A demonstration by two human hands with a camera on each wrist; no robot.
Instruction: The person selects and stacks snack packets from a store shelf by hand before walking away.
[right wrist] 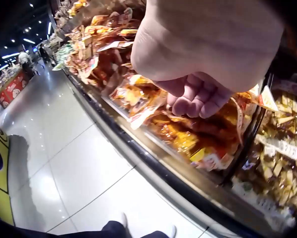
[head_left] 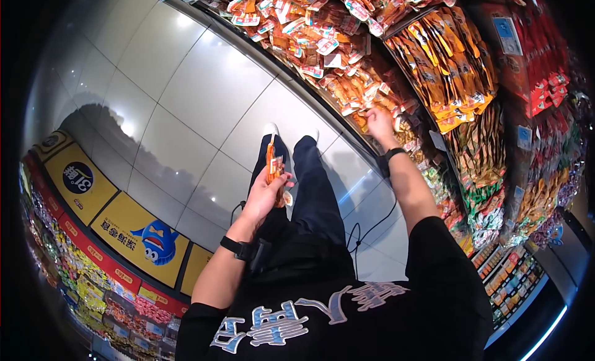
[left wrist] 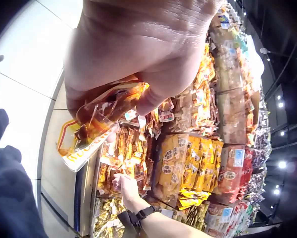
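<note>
My left hand (head_left: 264,196) grips a few snack packets (head_left: 271,165) in front of my legs. In the left wrist view, one clear and orange packet (left wrist: 91,131) with a white and yellow end sticks out below the fingers. My right hand (head_left: 379,124) is at a shelf bin of orange-brown snack packets (head_left: 356,91), near its front edge. From the right wrist, curled fingers (right wrist: 200,99) show just over the packets (right wrist: 176,134); I cannot tell whether they hold one.
A divider (right wrist: 245,144) separates this bin from one of yellowish packets (right wrist: 282,168). Yellow-orange bags (head_left: 443,63) fill a higher tier behind. Across the tiled floor (head_left: 192,106) stands another snack display with a yellow panel (head_left: 139,231). A thin black cable (head_left: 356,234) hangs by my legs.
</note>
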